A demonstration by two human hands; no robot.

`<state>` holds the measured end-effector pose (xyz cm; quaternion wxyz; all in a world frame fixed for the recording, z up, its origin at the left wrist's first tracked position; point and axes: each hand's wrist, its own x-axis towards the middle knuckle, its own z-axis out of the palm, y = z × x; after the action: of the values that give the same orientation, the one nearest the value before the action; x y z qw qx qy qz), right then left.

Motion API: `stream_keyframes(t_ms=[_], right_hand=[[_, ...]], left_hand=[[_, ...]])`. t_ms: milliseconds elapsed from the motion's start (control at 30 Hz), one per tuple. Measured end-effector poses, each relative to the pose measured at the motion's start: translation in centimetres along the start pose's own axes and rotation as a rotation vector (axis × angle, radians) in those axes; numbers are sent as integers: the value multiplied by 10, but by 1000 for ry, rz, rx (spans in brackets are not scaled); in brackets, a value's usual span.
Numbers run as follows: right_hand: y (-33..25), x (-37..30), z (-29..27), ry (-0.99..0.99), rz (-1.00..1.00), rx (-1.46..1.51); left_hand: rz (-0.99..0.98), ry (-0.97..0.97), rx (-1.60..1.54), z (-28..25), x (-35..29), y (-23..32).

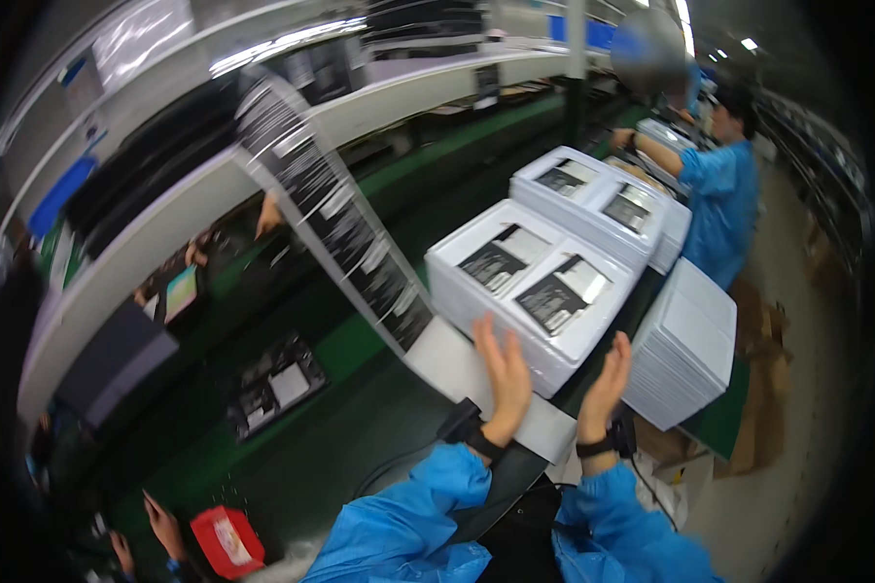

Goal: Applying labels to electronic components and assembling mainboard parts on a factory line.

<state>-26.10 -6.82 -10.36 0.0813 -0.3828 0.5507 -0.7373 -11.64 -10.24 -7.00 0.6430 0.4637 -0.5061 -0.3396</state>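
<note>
A stack of white plastic trays (530, 355) stands in front of me, its top tray holding two flat black-and-silver parts (564, 294). My left hand (505, 374) is at the near side of this stack, fingers stretched out and upright; whether it touches the tray wall I cannot tell. My right hand (606, 384) is raised beside the stack's near right corner, palm turned inward, fingers straight. Nothing shows in either hand. A second tray stack (593, 175) with similar parts stands just behind the first.
White empty trays (685, 340) are piled at the right. A long strip of black-and-white labels (335, 209) slopes down to the green bench (360, 447). A black device part (277, 386) and a red container (227, 542) lie left. A co-worker in blue (724, 194) stands far right; other people's hands show left.
</note>
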Motion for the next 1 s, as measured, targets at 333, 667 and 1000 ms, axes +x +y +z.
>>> stream_keyframes(t_ms=[333, 667, 1000], right_hand=[[-66, -186, 104, -1163, 15, 146], [-66, -245, 313, -1327, -470, -181], [-66, -191, 271, -1014, -119, 488]], left_hand=[[629, 406, 274, -216, 7, 72], [-497, 859, 1171, -490, 24, -47], [84, 1034, 900, -389, -24, -40]])
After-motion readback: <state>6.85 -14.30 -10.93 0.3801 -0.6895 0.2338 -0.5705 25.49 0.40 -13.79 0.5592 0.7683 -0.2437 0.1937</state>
